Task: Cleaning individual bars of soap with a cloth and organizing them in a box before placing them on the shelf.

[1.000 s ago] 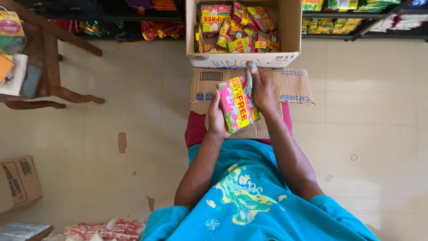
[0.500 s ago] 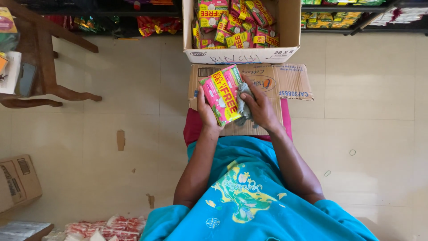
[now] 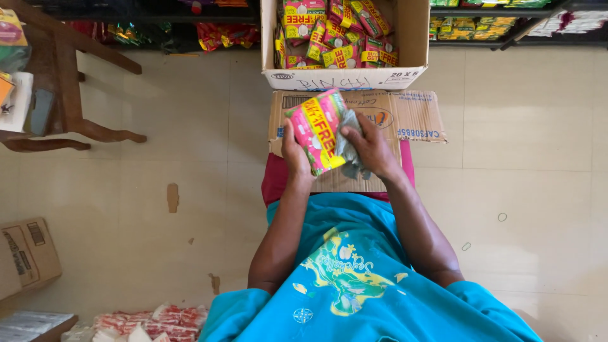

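Note:
My left hand [image 3: 295,154] grips the left edge of a pink and green snack packet [image 3: 318,130] with a yellow band, held over a flattened cardboard sheet [image 3: 405,114] on my lap. My right hand [image 3: 372,147] presses a crumpled grey cloth [image 3: 347,142] against the packet's right side. Just beyond, an open cardboard box [image 3: 345,77] on the floor holds several packets of the same kind [image 3: 329,28].
A wooden chair [image 3: 63,95] with items on it stands at the left. A small cardboard box [image 3: 25,253] sits at the lower left, with wrapped red and white packs [image 3: 152,323] near it. Shelves of packaged goods [image 3: 506,22] run along the top.
The packet has tilted and shifted left in my hands. My right hand has come down from the packet's top to its right side, the grey cloth now against it.

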